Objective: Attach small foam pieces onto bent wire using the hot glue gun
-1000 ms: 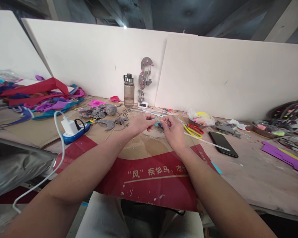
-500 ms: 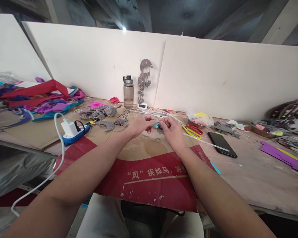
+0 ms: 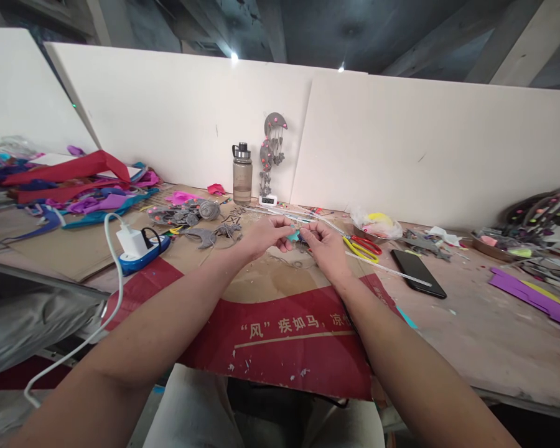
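Near the middle of the table, my left hand (image 3: 271, 235) pinches a small teal piece (image 3: 293, 236) between thumb and fingers. Close beside it on the right, my right hand (image 3: 322, 241) has thumb and fingers pressed together at the same piece; a small dark bit shows at its fingertips, too small to name. Both hands are above a cardboard sheet (image 3: 261, 280) with a red printed part. Grey felt pieces (image 3: 200, 236) lie left of my left hand, and scissors with red and yellow handles (image 3: 363, 246) lie right of my right hand.
A bottle (image 3: 242, 175) and small clock (image 3: 267, 200) stand by the white board. A grey moon ornament (image 3: 275, 126) hangs there. Right: black phone (image 3: 417, 274), purple sheet (image 3: 532, 295). Left: blue power strip (image 3: 142, 256) with white cable, coloured fabric heap (image 3: 74, 180).
Both hands stay almost in place. The teal piece between the fingers shows a little more, and the fingers of my right hand have shifted slightly.
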`<act>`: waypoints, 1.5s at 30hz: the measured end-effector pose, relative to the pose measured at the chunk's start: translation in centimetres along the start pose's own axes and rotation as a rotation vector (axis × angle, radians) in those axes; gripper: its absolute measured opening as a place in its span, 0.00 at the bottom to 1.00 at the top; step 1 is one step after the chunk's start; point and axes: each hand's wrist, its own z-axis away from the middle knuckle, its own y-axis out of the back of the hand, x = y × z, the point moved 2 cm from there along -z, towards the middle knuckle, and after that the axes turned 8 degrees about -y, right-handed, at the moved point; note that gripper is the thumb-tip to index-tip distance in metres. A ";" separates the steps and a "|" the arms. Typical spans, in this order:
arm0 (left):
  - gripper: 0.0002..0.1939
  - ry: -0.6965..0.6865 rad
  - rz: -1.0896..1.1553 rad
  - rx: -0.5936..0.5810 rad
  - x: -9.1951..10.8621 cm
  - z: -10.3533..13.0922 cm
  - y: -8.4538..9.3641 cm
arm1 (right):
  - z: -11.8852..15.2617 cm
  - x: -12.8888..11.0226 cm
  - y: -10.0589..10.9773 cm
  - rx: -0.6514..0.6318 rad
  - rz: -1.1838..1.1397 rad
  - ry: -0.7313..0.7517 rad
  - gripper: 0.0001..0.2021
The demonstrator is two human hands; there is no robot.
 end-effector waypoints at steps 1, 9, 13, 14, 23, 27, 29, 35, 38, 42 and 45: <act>0.06 -0.001 0.008 0.002 0.1 0.0 0.0 | 0.0 0.0 0.0 -0.011 -0.015 -0.005 0.12; 0.07 0.015 0.021 -0.005 0.1 0.1 -0.1 | -0.1 0.1 0.0 -0.054 -0.072 -0.037 0.11; 0.09 0.011 0.018 -0.039 -0.1 0.0 0.0 | -0.2 0.1 0.0 -0.049 -0.058 -0.061 0.11; 0.09 0.013 0.024 -0.051 -0.1 0.0 0.0 | -0.3 0.2 0.0 -0.047 -0.060 -0.073 0.10; 0.11 0.048 -0.086 -0.044 0.6 0.2 0.5 | -0.6 0.5 -0.1 -0.044 -0.013 -0.081 0.08; 0.11 -0.005 -0.185 0.012 0.8 0.2 1.0 | -0.3 0.4 -0.2 -0.012 0.112 -0.021 0.07; 0.11 -0.041 -0.221 -0.013 1.1 0.3 1.0 | -0.2 0.5 -0.2 -0.010 0.161 0.004 0.07; 0.12 -0.069 -0.355 -0.082 1.4 0.7 0.5 | -0.1 0.3 -0.1 0.012 0.264 0.057 0.05; 0.12 -0.067 -0.364 -0.081 1.3 0.6 0.5 | 0.0 0.0 -0.1 0.023 0.310 0.095 0.05; 0.10 -0.040 -0.397 -0.064 1.2 0.5 0.4 | 0.2 -0.2 -0.2 0.029 0.356 0.141 0.05; 0.07 -0.018 -0.445 -0.030 1.3 0.5 0.4 | 0.2 0.0 -0.1 -0.004 0.345 0.180 0.07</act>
